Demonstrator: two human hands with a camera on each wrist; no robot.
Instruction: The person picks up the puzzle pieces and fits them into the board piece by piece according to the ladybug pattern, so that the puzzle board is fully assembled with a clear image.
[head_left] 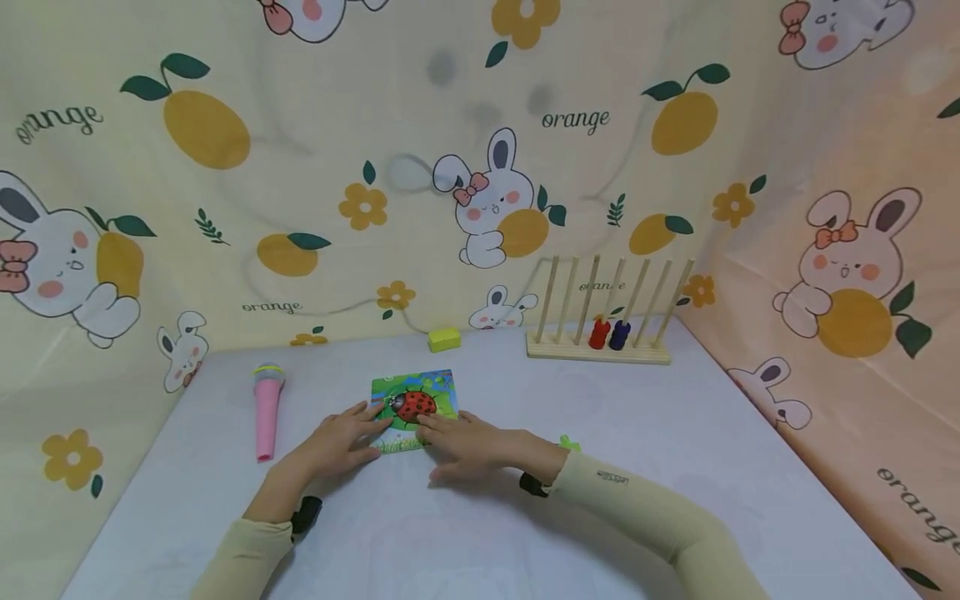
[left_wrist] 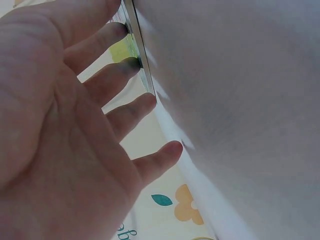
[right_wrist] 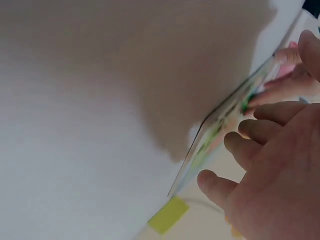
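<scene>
A thin, flat ladybug picture board [head_left: 413,406], green with a red spotted ladybug, lies on the white table in the head view. My left hand [head_left: 339,444] rests at its left edge, fingers stretched; in the left wrist view the fingertips of the left hand [left_wrist: 75,115] meet the edge of the board [left_wrist: 135,30]. My right hand [head_left: 471,446] reaches over the lower right of the board with extended fingers. In the right wrist view the fingers of the right hand [right_wrist: 270,145] are spread beside the board [right_wrist: 215,132]; whether they press it I cannot tell.
A pink toy microphone [head_left: 267,412] lies left of the hands. Behind the board sits a yellow block [head_left: 444,339]. At the back right stands a wooden peg rack [head_left: 555,347] with a red piece [head_left: 599,334] and a dark blue piece [head_left: 619,335]. A green object [head_left: 570,443] peeks out behind my right wrist.
</scene>
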